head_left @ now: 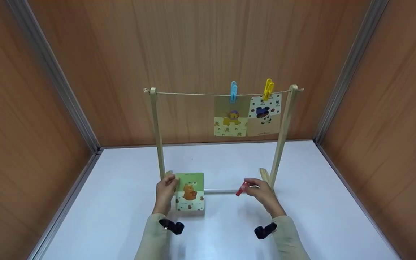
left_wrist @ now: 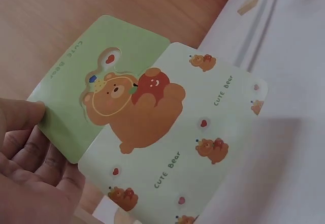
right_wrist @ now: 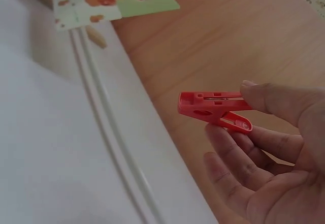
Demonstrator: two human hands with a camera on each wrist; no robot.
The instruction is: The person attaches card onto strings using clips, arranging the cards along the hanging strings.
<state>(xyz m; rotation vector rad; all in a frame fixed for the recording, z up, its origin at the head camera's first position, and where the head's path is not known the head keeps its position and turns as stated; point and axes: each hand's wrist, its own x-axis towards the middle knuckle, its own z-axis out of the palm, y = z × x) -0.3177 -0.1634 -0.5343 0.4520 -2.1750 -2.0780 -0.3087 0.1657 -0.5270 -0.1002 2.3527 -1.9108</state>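
My left hand (head_left: 166, 190) pinches the left edge of a green and white bear card (head_left: 190, 192) between thumb and fingers. In the left wrist view the bear card (left_wrist: 147, 112) shows a brown bear with a red heart-like shape and the words "CUTE BEAR". To the right, my right hand (head_left: 262, 193) holds a red clothespin (head_left: 241, 189) by its handle end. The red clothespin (right_wrist: 213, 109) has its clamping end pointing away from the fingers in the right wrist view, with nothing between its jaws. Both hands are low in front of a wooden frame.
A string (head_left: 193, 94) runs between two wooden posts (head_left: 157, 133). On its right half, a blue clothespin (head_left: 233, 92) holds a lion card (head_left: 230, 124) and a yellow clothespin (head_left: 268, 89) holds a dotted card (head_left: 264, 124). A pale rod (head_left: 220, 191) joins the posts low down, above the white table (head_left: 222, 234).
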